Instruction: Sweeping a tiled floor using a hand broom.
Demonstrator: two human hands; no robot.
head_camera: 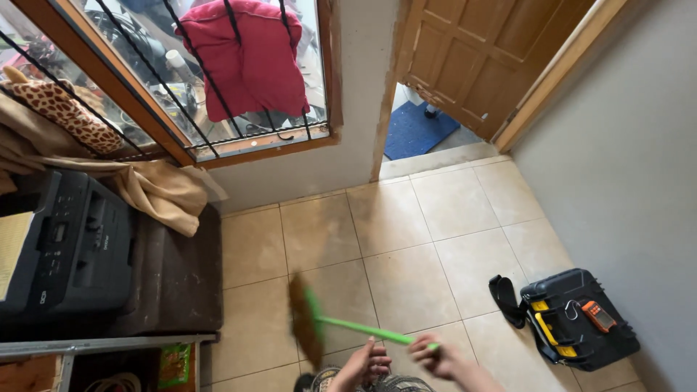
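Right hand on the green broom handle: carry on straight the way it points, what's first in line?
The right hand points left along the green broom handle. First in that line is probably the brown broom head; beyond it, the dark cabinet. Motion blur leaves depth unclear.

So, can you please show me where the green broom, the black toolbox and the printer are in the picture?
Green broom (356,328), head view, on the middle of its green handle.
Black toolbox (581,319), head view, on the middle of its lid.
Printer (69,239), head view, on its dark top panel.
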